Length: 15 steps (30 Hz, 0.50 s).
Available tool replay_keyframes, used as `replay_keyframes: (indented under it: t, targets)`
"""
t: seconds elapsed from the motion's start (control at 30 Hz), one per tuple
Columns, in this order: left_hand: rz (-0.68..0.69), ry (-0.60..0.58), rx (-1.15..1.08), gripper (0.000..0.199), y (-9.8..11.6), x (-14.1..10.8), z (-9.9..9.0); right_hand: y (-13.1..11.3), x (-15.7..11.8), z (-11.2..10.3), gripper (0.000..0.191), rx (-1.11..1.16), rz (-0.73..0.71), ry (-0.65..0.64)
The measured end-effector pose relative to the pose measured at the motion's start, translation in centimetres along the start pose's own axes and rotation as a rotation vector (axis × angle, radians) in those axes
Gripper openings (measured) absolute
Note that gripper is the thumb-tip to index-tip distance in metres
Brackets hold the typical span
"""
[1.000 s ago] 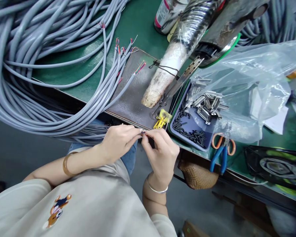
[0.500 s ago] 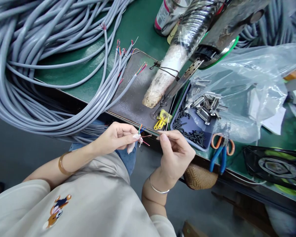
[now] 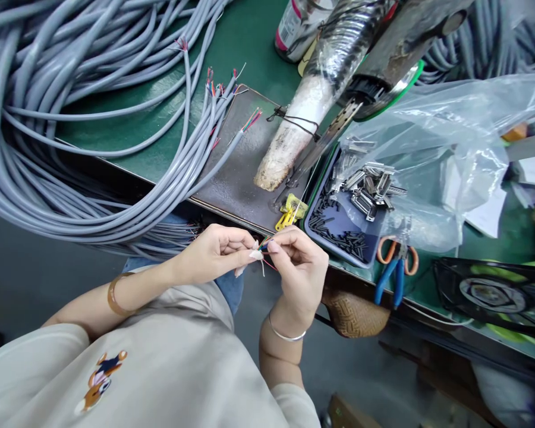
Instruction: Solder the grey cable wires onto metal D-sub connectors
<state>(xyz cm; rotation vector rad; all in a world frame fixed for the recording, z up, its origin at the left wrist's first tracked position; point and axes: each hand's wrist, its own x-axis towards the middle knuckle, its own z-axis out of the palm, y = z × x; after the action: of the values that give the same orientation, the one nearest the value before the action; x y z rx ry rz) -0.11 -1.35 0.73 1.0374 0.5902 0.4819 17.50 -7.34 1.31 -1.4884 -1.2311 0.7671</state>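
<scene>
My left hand point(image 3: 218, 254) is closed in a pinch on a small bunch of thin coloured wires point(image 3: 263, 242) in front of the bench edge. Green, orange, white and red strands poke out past its thumb. My right hand point(image 3: 299, 264) meets the bunch from the other side, thumb and forefinger pressed together on the wire ends. Its fingers hide the tips of some strands. Just beyond the hands, yellow clips point(image 3: 289, 213) lie on a dark metal plate point(image 3: 236, 196).
Thick grey cables point(image 3: 129, 220) with stripped ends arc over the bench at left. A white-wrapped duct point(image 3: 289, 131) hangs over the plate. At right stand a blue tray point(image 3: 356, 249) of metal connector parts and black pieces, blue-handled pliers point(image 3: 395, 276) and a black fan point(image 3: 490, 291).
My right hand has moved left, from a gap beside the wires to contact with their ends. My left hand has shifted only slightly and keeps its pinch. The view has moved a little.
</scene>
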Motion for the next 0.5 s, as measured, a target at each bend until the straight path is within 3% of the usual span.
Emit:
replay_keyframes:
  t: [0.13, 0.27, 0.4, 0.5]
  targets:
    - [0.004, 0.054, -0.005, 0.029, -0.2, -0.1, -0.1, 0.3, 0.3, -0.7, 0.013, 0.061, -0.164, 0.387]
    - [0.016, 0.107, 0.026, 0.026, -0.6, 0.0, -0.2, -0.7, 0.1, -0.6, 0.009, 0.005, -0.385, 0.551]
    - [0.179, 0.227, 0.245, 0.016, 0.1, -0.7, 0.7, -1.6, -0.8, -0.4, 0.020, -0.181, -0.410, 0.539]
    - [0.480, 0.314, 0.593, 0.012, 1.7, -1.7, 2.0, -1.0, -1.2, -1.7, 0.014, -0.299, -0.383, 0.431]
